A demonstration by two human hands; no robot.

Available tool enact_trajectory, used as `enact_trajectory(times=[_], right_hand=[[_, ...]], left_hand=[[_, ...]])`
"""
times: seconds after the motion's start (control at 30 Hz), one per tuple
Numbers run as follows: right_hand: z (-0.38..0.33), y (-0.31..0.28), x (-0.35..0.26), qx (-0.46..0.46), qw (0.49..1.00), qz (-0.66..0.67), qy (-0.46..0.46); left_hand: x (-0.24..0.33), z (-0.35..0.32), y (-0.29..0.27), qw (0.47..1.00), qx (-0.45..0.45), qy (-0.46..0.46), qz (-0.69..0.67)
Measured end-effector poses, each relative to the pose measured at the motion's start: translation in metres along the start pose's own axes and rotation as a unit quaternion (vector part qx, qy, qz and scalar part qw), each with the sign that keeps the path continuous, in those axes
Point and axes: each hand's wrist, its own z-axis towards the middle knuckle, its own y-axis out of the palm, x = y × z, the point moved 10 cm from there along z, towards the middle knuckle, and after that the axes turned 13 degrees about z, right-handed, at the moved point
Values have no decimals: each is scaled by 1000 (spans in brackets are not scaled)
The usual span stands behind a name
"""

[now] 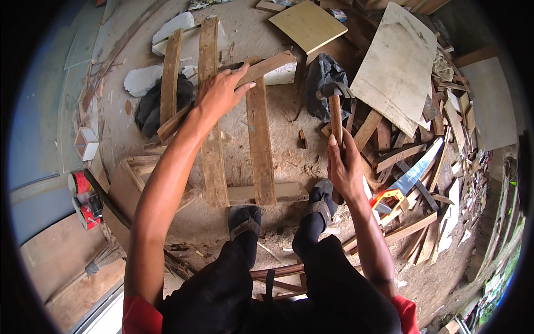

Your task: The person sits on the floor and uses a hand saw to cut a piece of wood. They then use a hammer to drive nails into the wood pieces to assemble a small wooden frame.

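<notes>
**Hammer raised over a slatted wooden frame on a workshop floor**

The left hand (219, 92) lies flat on a diagonal wooden batten (261, 68) that crosses the top of a rough frame of planks (211, 150). Its fingers (240, 72) are spread along the batten, pressing on it rather than curling round it. The batten runs from the lower left, near a dark heap on the ground, up to the right, where its end rests against a pale block.

The right hand (346, 170) is wrapped tightly round the wooden handle of a hammer (335, 114), thumb laid up along the shaft. The hammer stands nearly upright, its dark metal head at the top, in front of a crumpled black plastic bag (328, 78). It is well apart from the frame, to the right of it.

The frame lies flat on the sandy floor (289, 150): three long slats run away from the person, joined by a crosspiece at the near end. The person's two feet in dark sandals (245, 220) are planted just by that near crosspiece; the right one seems to touch its end, though the bend of the lens makes this hard to judge.

To the right lies a handsaw (409, 181) with an orange and white handle, on a heap of timber offcuts. A large pale board (397, 67) lies beyond it. On the left stand two red cans (83, 195).
</notes>
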Motion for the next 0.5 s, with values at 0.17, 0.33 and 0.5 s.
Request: enact_trajectory(times=[0.17, 0.33, 0.5], right_hand=[[0, 2, -2, -17, 1000, -15, 19], [-20, 1, -9, 6, 997, 72, 33], [-31, 15, -20, -27, 998, 61, -4]], left_hand=[[5, -13, -17, 999, 51, -1, -1], [11, -60, -44, 980, 14, -92, -177], [-15, -147, -57, 956, 49, -213, -193]])
